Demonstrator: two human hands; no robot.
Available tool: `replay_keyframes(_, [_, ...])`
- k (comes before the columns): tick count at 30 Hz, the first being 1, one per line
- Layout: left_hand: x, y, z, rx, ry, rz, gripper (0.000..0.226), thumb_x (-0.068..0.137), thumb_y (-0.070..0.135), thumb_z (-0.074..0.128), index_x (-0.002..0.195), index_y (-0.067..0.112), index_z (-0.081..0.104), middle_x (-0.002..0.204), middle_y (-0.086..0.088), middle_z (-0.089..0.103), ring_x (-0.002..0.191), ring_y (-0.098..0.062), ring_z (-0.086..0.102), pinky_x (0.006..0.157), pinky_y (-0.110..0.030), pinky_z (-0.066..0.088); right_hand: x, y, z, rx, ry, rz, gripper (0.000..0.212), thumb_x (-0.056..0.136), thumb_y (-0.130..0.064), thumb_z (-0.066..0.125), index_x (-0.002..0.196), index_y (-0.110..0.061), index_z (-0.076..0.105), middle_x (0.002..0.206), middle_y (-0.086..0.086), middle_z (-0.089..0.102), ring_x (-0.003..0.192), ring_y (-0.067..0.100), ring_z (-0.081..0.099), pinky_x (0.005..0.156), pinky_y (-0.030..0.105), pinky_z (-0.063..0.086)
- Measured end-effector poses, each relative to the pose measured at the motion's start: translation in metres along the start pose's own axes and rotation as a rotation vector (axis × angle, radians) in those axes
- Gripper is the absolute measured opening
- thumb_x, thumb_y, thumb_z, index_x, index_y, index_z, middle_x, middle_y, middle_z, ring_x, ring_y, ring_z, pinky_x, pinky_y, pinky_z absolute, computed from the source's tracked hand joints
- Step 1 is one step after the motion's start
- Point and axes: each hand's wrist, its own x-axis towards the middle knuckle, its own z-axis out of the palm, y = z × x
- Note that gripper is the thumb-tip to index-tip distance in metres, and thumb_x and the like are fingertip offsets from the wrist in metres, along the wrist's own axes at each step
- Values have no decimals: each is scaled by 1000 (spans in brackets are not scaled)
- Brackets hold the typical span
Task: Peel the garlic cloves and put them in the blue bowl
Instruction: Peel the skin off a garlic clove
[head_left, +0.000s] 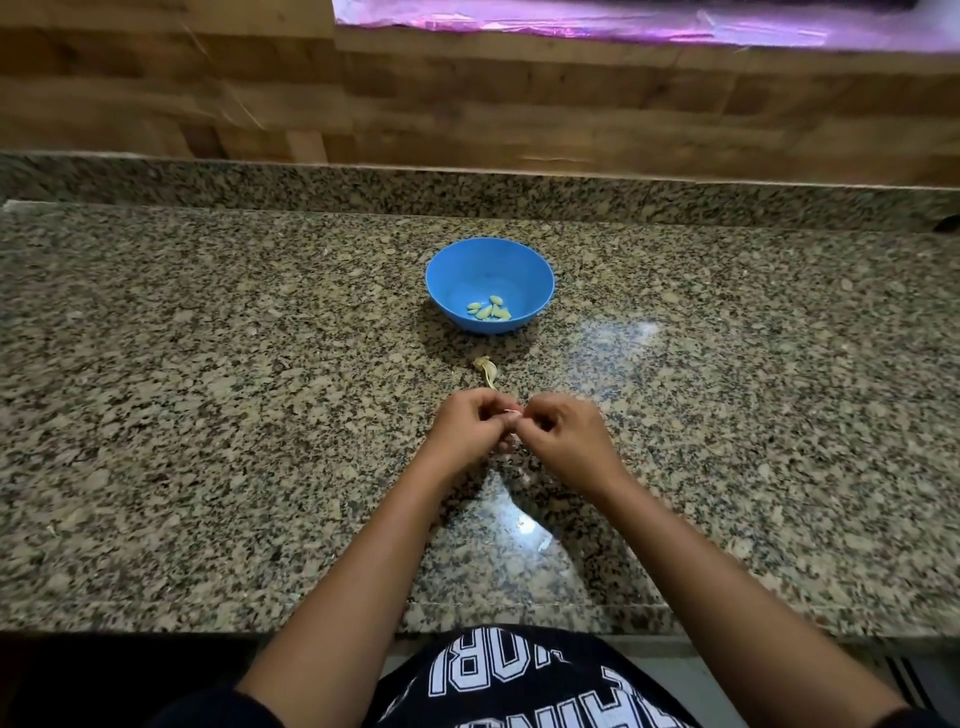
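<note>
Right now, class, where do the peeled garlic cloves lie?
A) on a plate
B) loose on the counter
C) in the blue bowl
C: the peeled cloves sit together at the bottom of the blue bowl.

White block lettering printed on black shirt (519, 680), well behind right hand (563, 436); upside down, cropped; only "OR" made out.
</note>
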Motion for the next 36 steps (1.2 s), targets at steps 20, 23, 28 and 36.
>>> replay_keyframes(20, [-4,-11,22,345,302,333,14,85,8,64,96,6,71,87,-4,69,77,-12,63,69,-17,51,-4,-5,-1,160,158,111,32,85,-15,58,56,-25,51,52,-9,48,47,3,39,45,15,30])
replay_keyframes(23, [2,-12,19,211,310,211,11,84,8,66,94,8,70,85,-2,69,75,-14,66,68,-23,56,-4,-10,3,176,118,47,22,85,-15,59,64,-22,59,56,-9,52,47,-2,43,46,12,34])
replay_keyframes(28, [8,-3,8,-304,193,33,10,86,0,62,83,9,66,77,-6,67,62,-12,65,59,-21,56,0,-1,-9,283,6,270,20,91,-18,58,77,-6,66,70,14,66,58,18,56,60,38,51])
replay_keyframes(36, [9,-7,13,-399,12,-70,10,91,5,55,90,0,64,68,-10,61,53,-13,57,56,-25,49,-1,-11,-9,810,55,346,15,85,-1,61,99,-4,67,66,2,70,49,9,60,50,20,53])
